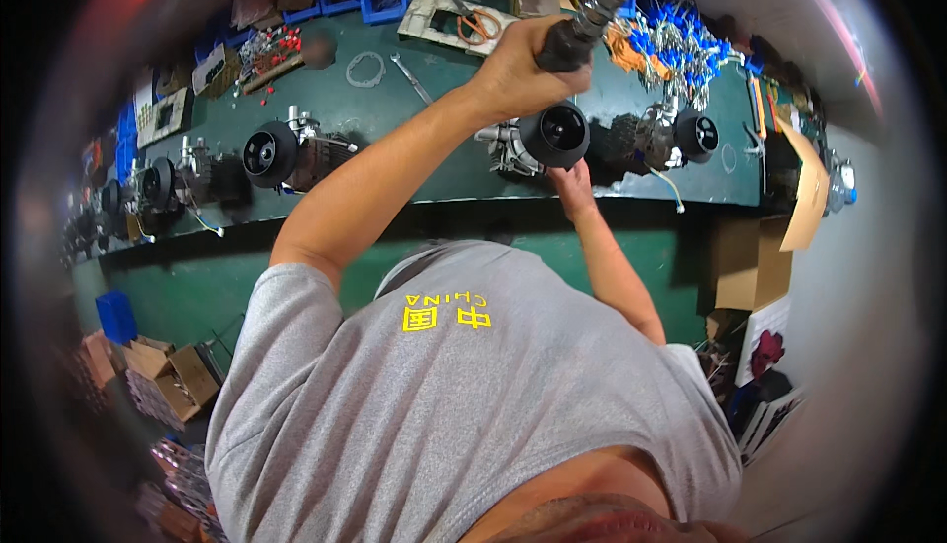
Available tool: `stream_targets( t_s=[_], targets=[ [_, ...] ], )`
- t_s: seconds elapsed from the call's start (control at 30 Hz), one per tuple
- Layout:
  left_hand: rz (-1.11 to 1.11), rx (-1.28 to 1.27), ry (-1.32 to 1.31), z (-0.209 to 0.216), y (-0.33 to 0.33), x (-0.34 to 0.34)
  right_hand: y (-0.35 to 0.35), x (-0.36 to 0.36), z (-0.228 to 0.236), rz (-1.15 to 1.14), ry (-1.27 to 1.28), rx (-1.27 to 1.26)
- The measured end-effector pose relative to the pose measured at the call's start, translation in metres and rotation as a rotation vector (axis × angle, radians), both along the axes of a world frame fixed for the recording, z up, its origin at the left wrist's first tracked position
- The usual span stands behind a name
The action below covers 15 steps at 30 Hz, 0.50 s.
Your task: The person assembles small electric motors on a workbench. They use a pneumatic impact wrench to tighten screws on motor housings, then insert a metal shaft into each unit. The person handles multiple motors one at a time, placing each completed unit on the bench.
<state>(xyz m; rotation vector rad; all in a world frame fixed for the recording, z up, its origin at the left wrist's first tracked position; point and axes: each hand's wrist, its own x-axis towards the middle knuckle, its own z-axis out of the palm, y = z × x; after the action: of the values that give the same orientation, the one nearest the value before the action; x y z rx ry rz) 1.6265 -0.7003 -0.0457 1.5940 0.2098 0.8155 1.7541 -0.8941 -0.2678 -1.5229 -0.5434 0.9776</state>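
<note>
My left hand (528,74) is wrapped round a dark air-powered tool (572,45), whose metal fitting joins a red hose at its upper end. Directly below it on the bench stands a small motor unit with a black round fan housing (555,134) facing up. My right hand (572,188) reaches to the near side of this unit, touching it low down; its fingertips are hidden behind the housing. The tool's working end is hidden by my left hand and the housing. To the right stands a similar motor unit (671,137), and another motor unit (286,153) is on the left.
The green bench (395,119) carries a wrench (411,79), a wire ring (365,70), orange-handled scissors (478,25) and a heap of blue-tipped wires (676,40). Blue bins (383,2) line the back. More units stand far left; a cardboard box (752,262) sits at right.
</note>
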Motion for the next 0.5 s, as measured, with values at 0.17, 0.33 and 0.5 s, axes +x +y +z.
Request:
stream_targets(
  t_s=[0.17, 0.33, 0.5],
  targets=[
    [0.267, 0.099, -0.106, 0.004, -0.006, -0.032, 0.002, 0.002, 0.004, 0.039, 0.032, 0.026],
    [0.282, 0.062, -0.002, 0.010, -0.018, -0.076, 0.002, -0.001, 0.006, 0.027, 0.133, 0.139],
    [0.303, -0.156, -0.143, -0.009, -0.045, -0.076, -0.002, 0.001, 0.010, 0.053, 0.029, 0.152]
  ],
)
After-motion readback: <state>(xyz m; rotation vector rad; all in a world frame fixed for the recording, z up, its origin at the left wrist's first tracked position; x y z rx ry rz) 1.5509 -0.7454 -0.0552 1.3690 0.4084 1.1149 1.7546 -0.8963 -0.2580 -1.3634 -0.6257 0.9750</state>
